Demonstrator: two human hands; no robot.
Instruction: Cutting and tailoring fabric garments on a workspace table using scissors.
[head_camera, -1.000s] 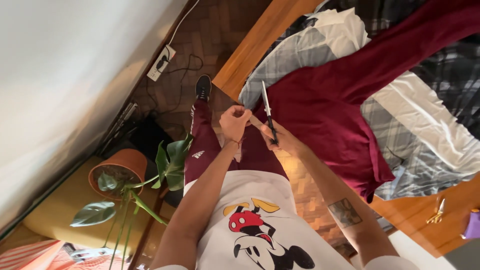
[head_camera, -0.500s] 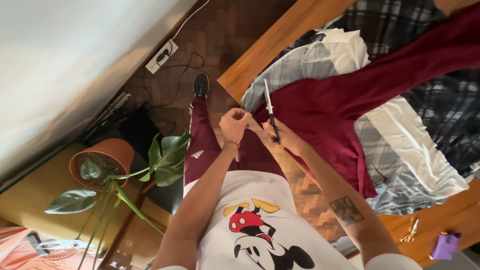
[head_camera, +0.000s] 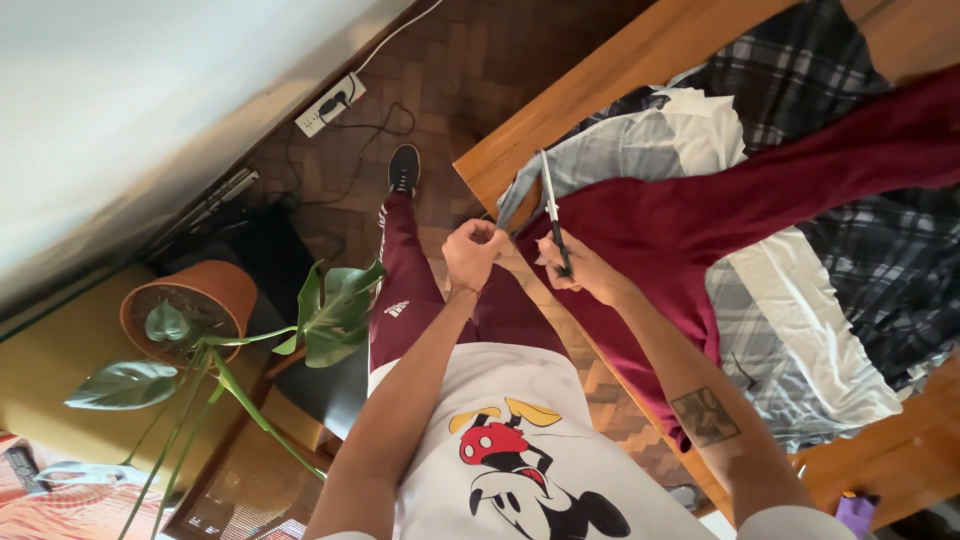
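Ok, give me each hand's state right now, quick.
Left hand: closed, pinching the edge of the dark red garment.
Right hand: closed around the scissors, blades pointing away.

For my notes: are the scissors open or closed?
Closed, it seems: the scissors in the right hand show one narrow blade line.

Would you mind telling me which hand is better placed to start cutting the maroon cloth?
The right hand: it holds the scissors over the maroon cloth, while the left hand pinches its edge.
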